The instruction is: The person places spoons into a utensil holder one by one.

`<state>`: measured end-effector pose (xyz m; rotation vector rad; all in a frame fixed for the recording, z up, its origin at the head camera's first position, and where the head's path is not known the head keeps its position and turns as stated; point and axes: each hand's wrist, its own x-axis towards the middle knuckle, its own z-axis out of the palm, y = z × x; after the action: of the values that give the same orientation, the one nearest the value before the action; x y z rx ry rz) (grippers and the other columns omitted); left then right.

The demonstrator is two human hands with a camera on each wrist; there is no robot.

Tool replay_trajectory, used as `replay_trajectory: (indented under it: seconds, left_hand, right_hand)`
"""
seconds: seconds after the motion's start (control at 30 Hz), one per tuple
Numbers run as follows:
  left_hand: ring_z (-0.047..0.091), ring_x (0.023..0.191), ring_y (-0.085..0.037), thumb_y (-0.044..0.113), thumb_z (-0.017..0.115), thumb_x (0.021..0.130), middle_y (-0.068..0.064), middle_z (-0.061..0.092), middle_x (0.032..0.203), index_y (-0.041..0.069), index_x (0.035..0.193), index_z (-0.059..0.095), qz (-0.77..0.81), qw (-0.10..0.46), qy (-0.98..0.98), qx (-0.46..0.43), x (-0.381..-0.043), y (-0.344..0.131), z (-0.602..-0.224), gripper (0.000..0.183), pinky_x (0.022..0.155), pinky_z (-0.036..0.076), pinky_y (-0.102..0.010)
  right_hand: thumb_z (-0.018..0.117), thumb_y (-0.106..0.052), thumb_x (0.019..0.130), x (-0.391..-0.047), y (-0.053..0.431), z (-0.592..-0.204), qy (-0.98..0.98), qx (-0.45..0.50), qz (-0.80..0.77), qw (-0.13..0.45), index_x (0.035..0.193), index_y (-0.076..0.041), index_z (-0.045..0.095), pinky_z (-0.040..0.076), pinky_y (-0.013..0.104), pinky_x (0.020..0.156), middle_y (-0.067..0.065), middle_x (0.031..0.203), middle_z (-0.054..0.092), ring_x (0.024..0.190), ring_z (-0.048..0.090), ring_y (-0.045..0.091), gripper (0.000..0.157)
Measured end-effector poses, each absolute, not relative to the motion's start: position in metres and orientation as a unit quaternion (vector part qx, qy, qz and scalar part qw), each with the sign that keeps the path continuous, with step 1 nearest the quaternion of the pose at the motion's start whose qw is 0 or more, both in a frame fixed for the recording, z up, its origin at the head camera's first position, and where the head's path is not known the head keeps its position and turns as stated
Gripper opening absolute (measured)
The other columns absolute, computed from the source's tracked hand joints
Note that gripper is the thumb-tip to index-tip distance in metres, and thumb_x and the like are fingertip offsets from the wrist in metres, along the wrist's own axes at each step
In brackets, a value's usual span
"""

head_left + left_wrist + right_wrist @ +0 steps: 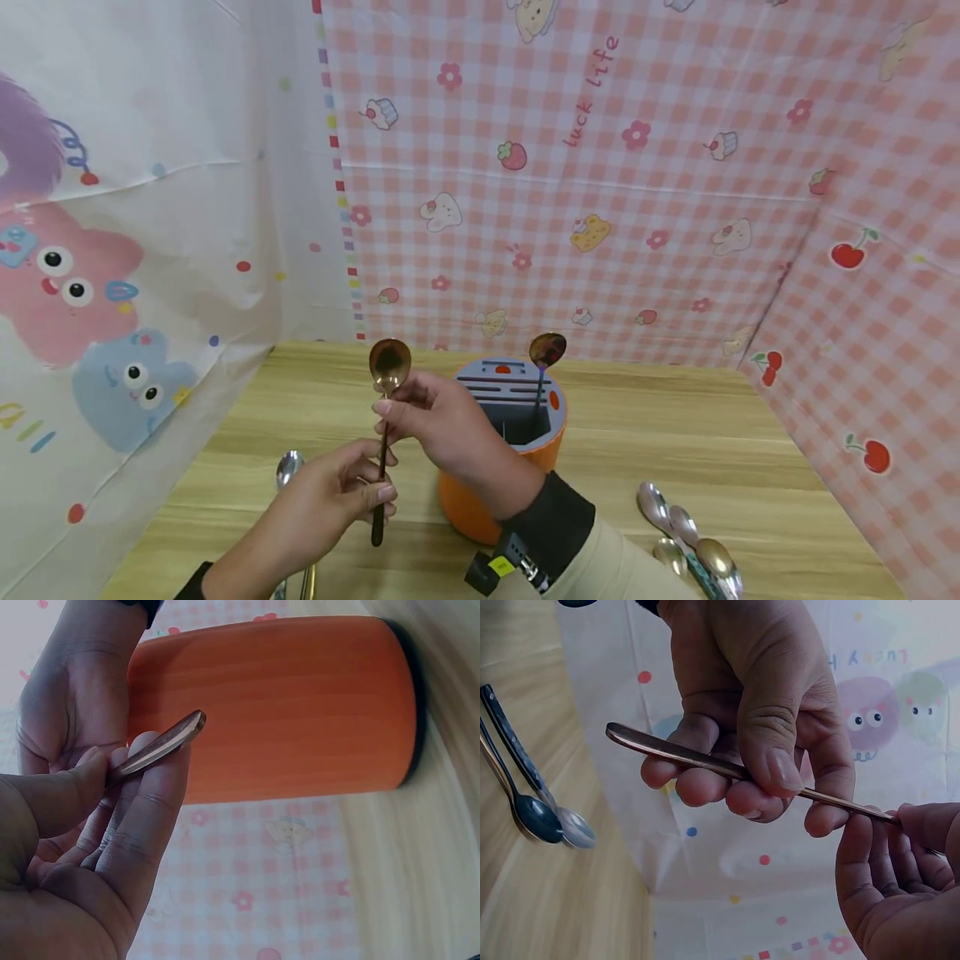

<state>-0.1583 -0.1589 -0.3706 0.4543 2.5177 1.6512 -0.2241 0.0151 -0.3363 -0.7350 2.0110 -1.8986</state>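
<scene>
A copper-coloured spoon [382,467] is held upright, bowl up, between both hands. Low on its handle, my left hand [322,502] pinches it between thumb and fingers; the handle end [169,746] sticks out past them. My right hand [450,425] pinches the neck just below the bowl [390,360]. In the right wrist view, the left hand [765,705] grips the handle, and the right hand [900,877] is at lower right. Right behind the hands stands an orange utensil holder [468,504] with a grey slotted top, holding another dark spoon [548,348] bowl up.
Several spoons [684,527] lie in a group on the wooden table [660,425] at right. More spoons [289,468] lie at left, partly behind the left forearm; two show in the right wrist view [536,817]. Patterned cloths [540,217] line the back and sides.
</scene>
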Motion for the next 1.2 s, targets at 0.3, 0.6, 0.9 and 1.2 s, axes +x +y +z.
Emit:
replay_trajectory:
  seconds: [0.3, 0.6, 0.9, 1.2]
  left_hand:
    - [0.069, 0.079, -0.023, 0.007, 0.063, 0.095, -0.016, 0.068, 0.091, 0.000, 0.119, 0.058, 0.564, 0.050, 0.808, 0.161, -0.163, -0.146, -0.358, 0.026, 0.069, 0.059, -0.031]
    - [0.065, 0.084, -0.022, 0.013, 0.051, 0.103, -0.012, 0.065, 0.090, -0.002, 0.113, 0.062, 0.558, 0.032, 0.807, 0.189, -0.175, -0.131, -0.339, 0.020, 0.071, 0.058, -0.031]
    - [0.066, 0.084, -0.025, 0.012, 0.055, 0.101, -0.017, 0.067, 0.092, -0.001, 0.111, 0.063, 0.558, 0.032, 0.806, 0.196, -0.185, -0.114, -0.328, 0.018, 0.070, 0.059, -0.035]
    - [0.067, 0.083, -0.021, 0.012, 0.056, 0.101, -0.013, 0.070, 0.092, 0.001, 0.110, 0.065, 0.552, 0.032, 0.804, 0.219, -0.193, -0.097, -0.320, 0.017, 0.070, 0.059, -0.033]
  right_hand:
    - [0.063, -0.019, 0.097, -0.228, 0.030, -0.324, 0.705, -0.243, -0.655, 0.121, 0.105, -0.002, 0.060, 0.055, 0.040, 0.085, 0.017, 0.097, 0.066, 0.087, 0.066, 0.022, 0.019]
    - [0.061, -0.018, 0.099, -0.232, 0.050, -0.311, 0.706, -0.247, -0.656, 0.099, 0.104, -0.001, 0.057, 0.055, 0.039, 0.084, 0.018, 0.102, 0.065, 0.089, 0.065, 0.024, 0.018]
    - [0.060, -0.015, 0.099, -0.236, 0.068, -0.302, 0.693, -0.250, -0.673, 0.065, 0.104, -0.002, 0.057, 0.053, 0.053, 0.086, 0.010, 0.092, 0.065, 0.086, 0.064, 0.023, 0.014]
    - [0.062, -0.018, 0.098, -0.237, 0.085, -0.293, 0.700, -0.234, -0.673, 0.046, 0.107, -0.003, 0.060, 0.055, 0.039, 0.083, 0.011, 0.091, 0.064, 0.088, 0.065, 0.027, 0.017]
